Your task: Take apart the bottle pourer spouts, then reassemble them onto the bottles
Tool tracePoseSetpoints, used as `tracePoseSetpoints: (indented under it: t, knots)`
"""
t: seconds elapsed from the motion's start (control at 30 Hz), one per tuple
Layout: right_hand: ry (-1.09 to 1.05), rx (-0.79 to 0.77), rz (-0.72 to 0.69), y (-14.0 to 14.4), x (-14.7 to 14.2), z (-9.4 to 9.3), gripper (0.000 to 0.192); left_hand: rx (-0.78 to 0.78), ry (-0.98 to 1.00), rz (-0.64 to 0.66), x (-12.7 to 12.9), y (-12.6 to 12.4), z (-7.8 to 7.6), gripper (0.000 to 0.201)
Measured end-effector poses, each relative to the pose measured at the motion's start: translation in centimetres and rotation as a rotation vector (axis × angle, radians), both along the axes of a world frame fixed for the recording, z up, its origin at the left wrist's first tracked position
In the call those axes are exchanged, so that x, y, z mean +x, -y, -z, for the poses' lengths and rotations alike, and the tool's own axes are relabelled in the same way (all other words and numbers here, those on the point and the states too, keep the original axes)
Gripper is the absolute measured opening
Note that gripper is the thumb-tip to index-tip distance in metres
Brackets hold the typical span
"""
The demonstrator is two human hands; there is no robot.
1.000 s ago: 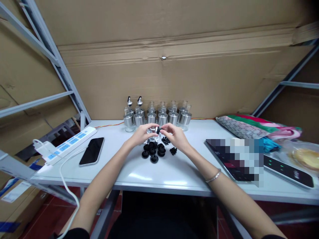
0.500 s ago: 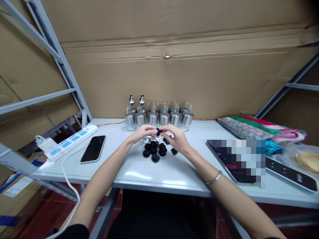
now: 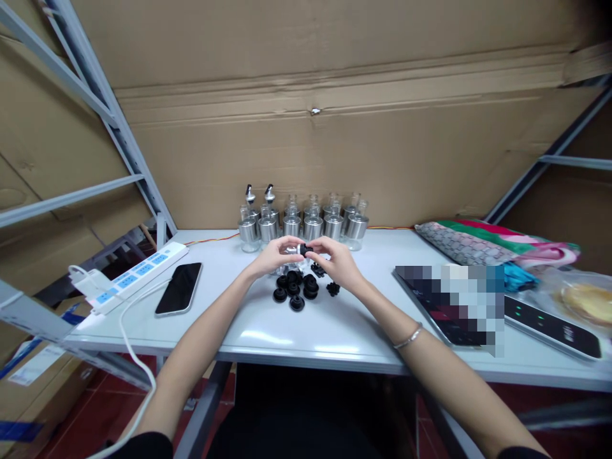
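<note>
My left hand [image 3: 273, 256] and my right hand [image 3: 337, 262] meet fingertip to fingertip above the white table [image 3: 306, 331], pinching a small black stopper part [image 3: 303, 250] between them. Something silvery shows under my left fingers; I cannot tell what it is. Right below my hands lies a heap of black rubber stoppers [image 3: 294, 291], with a few smaller black bits [image 3: 331, 289] to its right. Behind, a row of steel-and-glass dispenser bottles [image 3: 303, 222] stands against the cardboard; the two leftmost bottles [image 3: 258, 210] carry metal pour spouts.
A black phone [image 3: 178, 289] and a white power strip [image 3: 130, 275] with a trailing cable lie at the left. At the right are a dark flat device [image 3: 549, 320] with green lights, folded patterned cloth [image 3: 478, 244] and a bagged item [image 3: 586, 299]. Cardboard walls and grey shelf rails surround the table.
Both hands stay together over the stopper heap, their fingers only shifting slightly on the small black part. The view wobbles a little.
</note>
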State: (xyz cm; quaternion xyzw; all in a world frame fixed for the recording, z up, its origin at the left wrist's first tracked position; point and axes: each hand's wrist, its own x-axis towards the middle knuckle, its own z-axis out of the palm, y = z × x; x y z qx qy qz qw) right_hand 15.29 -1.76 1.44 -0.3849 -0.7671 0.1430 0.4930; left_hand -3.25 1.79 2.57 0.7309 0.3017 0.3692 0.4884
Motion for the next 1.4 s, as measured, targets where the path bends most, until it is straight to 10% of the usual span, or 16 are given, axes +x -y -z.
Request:
tracePoseSetpoints:
  t: [0.3,0.6,1.4]
  knots:
    - [0.011,0.281,0.016,-0.1,0.2,0.0,0.013,0.054,-0.082,-0.09,-0.7,-1.3,0.5,0.045]
    - [0.046,0.275,0.054,0.2,0.1,-0.3,0.012,0.537,-0.594,-0.381,-1.7,-2.8,3.1,0.027]
    - [0.472,-0.281,-0.112,-0.2,0.9,-0.1,0.015,0.622,-0.683,-0.279,-1.2,-3.2,5.4,0.041]
